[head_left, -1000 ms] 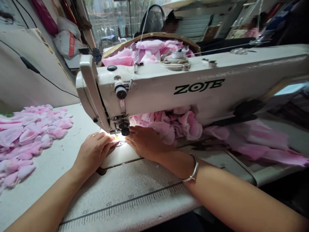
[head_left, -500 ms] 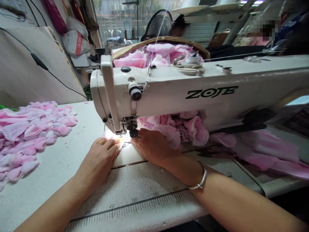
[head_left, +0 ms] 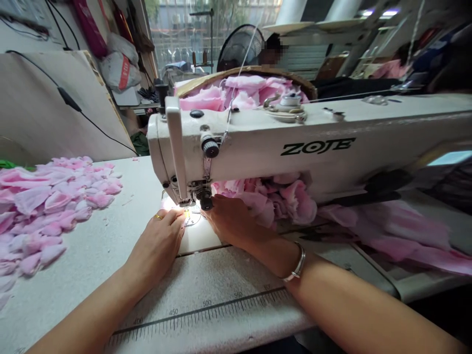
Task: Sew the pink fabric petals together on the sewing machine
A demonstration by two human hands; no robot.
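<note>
Tabletop (head_left: 125, 221) bearing a white sewing machine (head_left: 254, 142), with pink fabric pieces (head_left: 51, 196) toward the left edge. Inward from the front edge, right hand (head_left: 234, 219) and left hand (head_left: 160, 238) flank the lit needle plate (head_left: 193, 220), each loosely curled; whether either pinches anything cannot be told.

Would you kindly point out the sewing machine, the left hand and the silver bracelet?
Sewing machine (head_left: 254, 157): head view, on its white horizontal arm.
Left hand (head_left: 158, 241): head view, on the back of the hand.
Silver bracelet (head_left: 297, 272): head view, on its metal band.
</note>
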